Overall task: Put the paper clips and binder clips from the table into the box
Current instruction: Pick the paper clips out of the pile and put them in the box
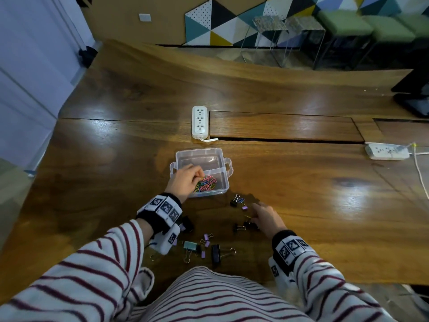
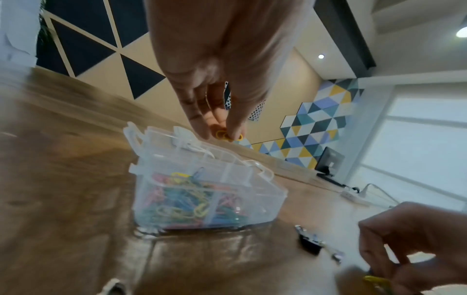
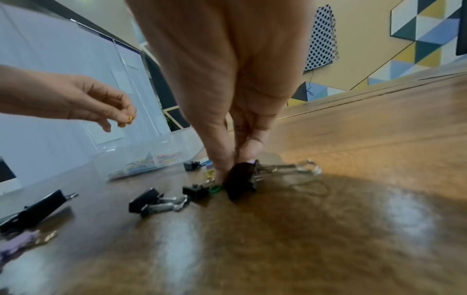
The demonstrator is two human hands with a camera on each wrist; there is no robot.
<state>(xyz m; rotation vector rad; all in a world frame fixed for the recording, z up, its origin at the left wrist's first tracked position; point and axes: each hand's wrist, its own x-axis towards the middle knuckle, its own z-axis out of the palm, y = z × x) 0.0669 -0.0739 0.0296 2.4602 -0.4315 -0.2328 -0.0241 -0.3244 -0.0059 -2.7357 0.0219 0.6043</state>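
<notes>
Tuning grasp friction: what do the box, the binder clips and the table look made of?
Box: clear, glossy plastic; the paper clips show through its walls.
Binder clips: matte black bodies with shiny wire handles, likely metal; some bodies are lilac or teal.
Table: dark grained wood, glossy finish; lamp glare reflects.

Dim room, tabletop glare, blurred wrist views

Left grip (image 1: 185, 180) raised, fingertips pinched; right grip (image 1: 267, 217) low, fingertips apparently pinched, wrist angled down.

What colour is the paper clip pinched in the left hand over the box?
Yellow. The paper clip shows best in the left wrist view.
</notes>
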